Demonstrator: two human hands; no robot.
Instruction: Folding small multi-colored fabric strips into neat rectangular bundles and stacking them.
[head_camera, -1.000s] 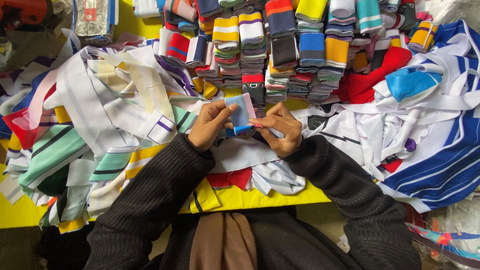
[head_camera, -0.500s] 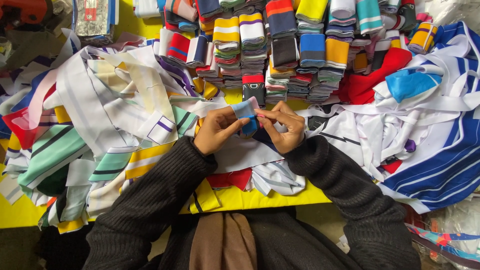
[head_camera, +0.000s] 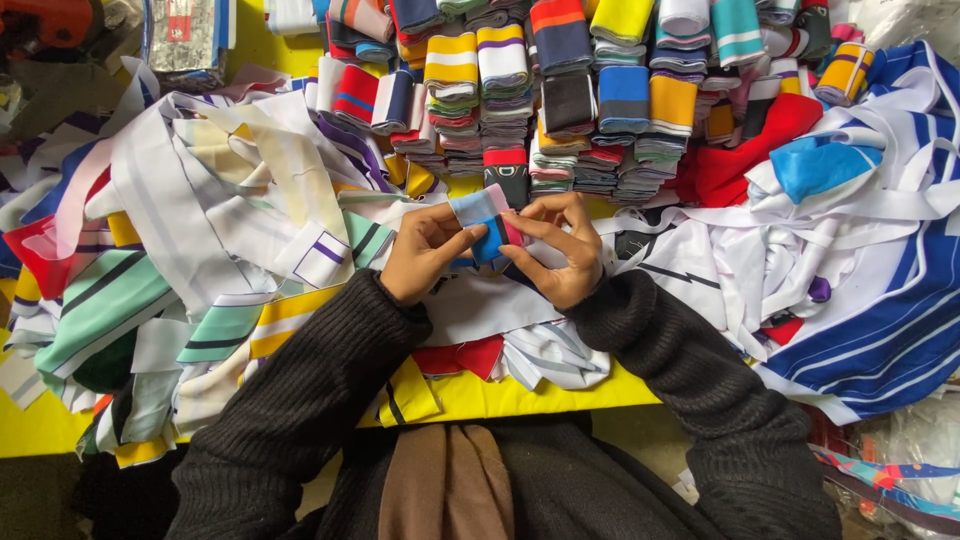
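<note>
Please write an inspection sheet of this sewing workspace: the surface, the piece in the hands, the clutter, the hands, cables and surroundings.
Surface: yellow table, mostly covered; bare only at the near edge.
Job's things: small folded fabric strip, light blue with pink and darker blue, held up between both hands.
Clutter: folded striped bands stacked in rows at the far side; loose white and green strips heaped at left; blue and white cloth heaped at right.
Hands: left hand and right hand both pinch the strip with the fingers; black knit sleeves.
Cables: nothing seen.
Surroundings: an orange object, blurred, at the far left corner; floor hidden.
</note>
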